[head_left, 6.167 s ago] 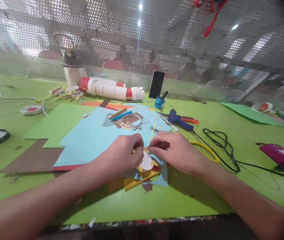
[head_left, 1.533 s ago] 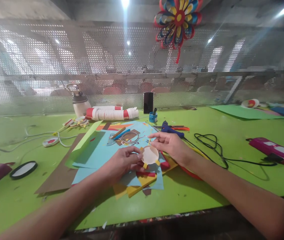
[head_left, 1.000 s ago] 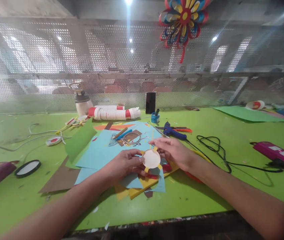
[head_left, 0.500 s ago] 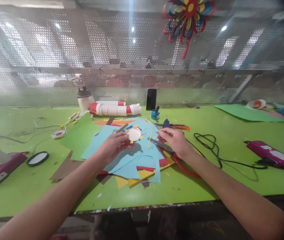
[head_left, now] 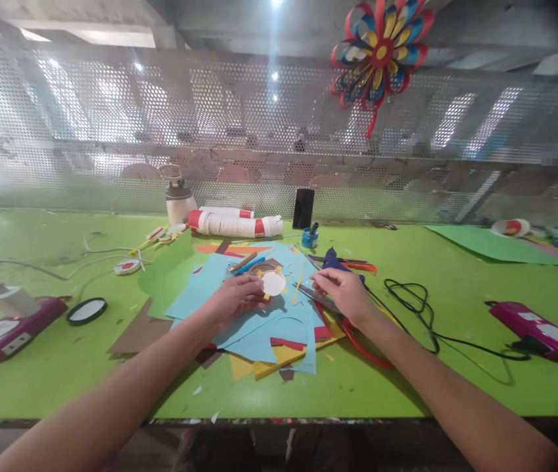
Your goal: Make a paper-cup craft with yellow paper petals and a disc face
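Your left hand (head_left: 235, 298) pinches the white disc (head_left: 274, 284) above blue paper (head_left: 252, 342); your right hand (head_left: 346, 293), beside the scissors (head_left: 322, 301), has a grip I can't read!

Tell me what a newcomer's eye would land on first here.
Probably the red, blue and yellow flower at the upper right, against the grey mesh. The bright green table across the lower part would likely come next, then the yellow-tabbed white disc near the middle, held in the left hand.
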Demonstrator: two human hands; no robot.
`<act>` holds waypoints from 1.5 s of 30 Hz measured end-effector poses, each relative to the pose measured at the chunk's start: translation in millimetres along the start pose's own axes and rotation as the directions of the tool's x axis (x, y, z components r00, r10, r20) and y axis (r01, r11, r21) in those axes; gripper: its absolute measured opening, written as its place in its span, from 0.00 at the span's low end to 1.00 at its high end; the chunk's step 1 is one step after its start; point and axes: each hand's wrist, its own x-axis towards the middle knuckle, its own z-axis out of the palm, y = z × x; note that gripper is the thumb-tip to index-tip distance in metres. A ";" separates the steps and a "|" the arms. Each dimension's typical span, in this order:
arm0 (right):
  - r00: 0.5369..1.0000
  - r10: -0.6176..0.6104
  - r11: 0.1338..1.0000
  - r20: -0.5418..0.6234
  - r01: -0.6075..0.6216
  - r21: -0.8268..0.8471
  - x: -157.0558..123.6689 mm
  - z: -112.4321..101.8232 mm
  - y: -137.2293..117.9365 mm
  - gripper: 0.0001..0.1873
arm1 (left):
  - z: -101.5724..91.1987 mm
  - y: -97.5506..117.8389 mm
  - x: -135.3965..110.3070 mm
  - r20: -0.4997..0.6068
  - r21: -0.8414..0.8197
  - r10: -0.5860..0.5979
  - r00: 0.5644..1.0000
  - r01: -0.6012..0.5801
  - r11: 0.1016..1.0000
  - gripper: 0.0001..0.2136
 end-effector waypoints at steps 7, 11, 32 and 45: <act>0.999 -0.015 0.999 -0.035 0.013 -0.040 5.8 -1.9 13.6 0.15 | -3.1 -0.4 3.3 -0.089 -0.038 0.057 0.994 -0.061 0.997 0.07; 0.999 -0.016 0.996 -0.036 0.013 -0.090 6.3 -0.1 15.9 0.14 | -9.4 8.6 8.0 -0.192 -0.086 0.114 0.975 -0.132 0.988 0.06; 0.992 -0.111 0.980 0.053 0.118 -0.161 21.2 -3.5 -26.6 0.11 | -30.1 30.4 16.8 -0.333 -0.113 0.217 0.918 -0.267 0.957 0.05; 0.988 -0.051 0.996 -0.149 0.061 0.063 32.2 -11.0 -13.1 0.12 | -2.1 -2.1 8.9 -0.110 0.160 0.040 0.993 -0.022 0.987 0.04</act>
